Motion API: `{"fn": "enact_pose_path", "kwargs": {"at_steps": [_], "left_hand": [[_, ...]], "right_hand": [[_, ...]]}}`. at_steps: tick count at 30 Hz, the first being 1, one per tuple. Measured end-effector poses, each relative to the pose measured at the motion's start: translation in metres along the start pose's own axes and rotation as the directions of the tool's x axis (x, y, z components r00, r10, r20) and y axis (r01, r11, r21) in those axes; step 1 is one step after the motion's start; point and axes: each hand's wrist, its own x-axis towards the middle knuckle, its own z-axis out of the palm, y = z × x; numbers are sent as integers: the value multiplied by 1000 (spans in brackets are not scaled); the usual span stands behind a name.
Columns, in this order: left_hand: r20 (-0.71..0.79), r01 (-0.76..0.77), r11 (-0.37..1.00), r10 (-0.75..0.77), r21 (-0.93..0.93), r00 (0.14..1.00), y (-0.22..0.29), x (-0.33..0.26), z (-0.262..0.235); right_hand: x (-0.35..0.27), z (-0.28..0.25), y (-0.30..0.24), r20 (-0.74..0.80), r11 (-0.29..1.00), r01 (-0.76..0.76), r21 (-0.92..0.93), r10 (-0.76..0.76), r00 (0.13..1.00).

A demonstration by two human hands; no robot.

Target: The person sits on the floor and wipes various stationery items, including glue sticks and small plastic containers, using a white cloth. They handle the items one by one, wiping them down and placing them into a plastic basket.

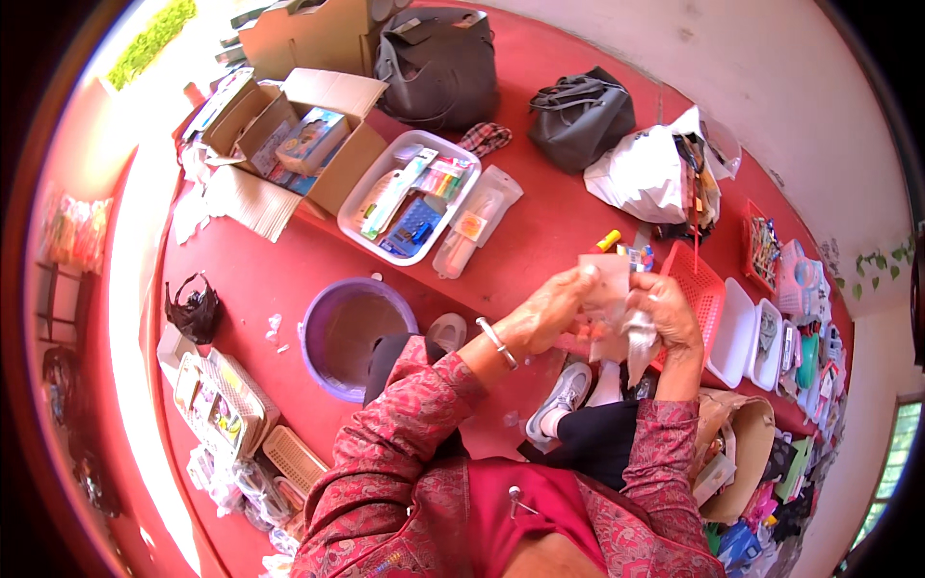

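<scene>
A small clear plastic packet [605, 306] with a pale brownish top hangs between my hands, and small orange bits show through its lower part. My left hand [551, 310] has its thumb and fingers closed on the packet's left edge; a silver bangle sits on that wrist. On the other side, my right hand [673, 314] pinches the packet's right edge, where crumpled clear film [640, 345] dangles below the fingers. What exactly the packet contains is too small to tell. Just beyond the hands lies a yellow tube [608, 241], close to a red plastic basket [698, 294].
A white tub [470, 189] of stationery stands ahead, beside an open cardboard box [332, 178]. A purple-rimmed bucket [308, 339] is left of my legs. Dark bags [582, 120] stand at the back. White trays [734, 328] line the right, with a woven basket [224, 409] at lower left.
</scene>
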Motion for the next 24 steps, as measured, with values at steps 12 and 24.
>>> {"fn": "enact_pose_path", "kwargs": {"at_steps": [12,24], "left_hand": [[-214,-109,993,115,40,970,21,-2,-18],[-255,-192,798,395,571,883,-19,5,-21]], "right_hand": [[58,23,4,-93,996,46,74,-39,995],[203,22,20,-162,988,111,-108,-128,978]]}}
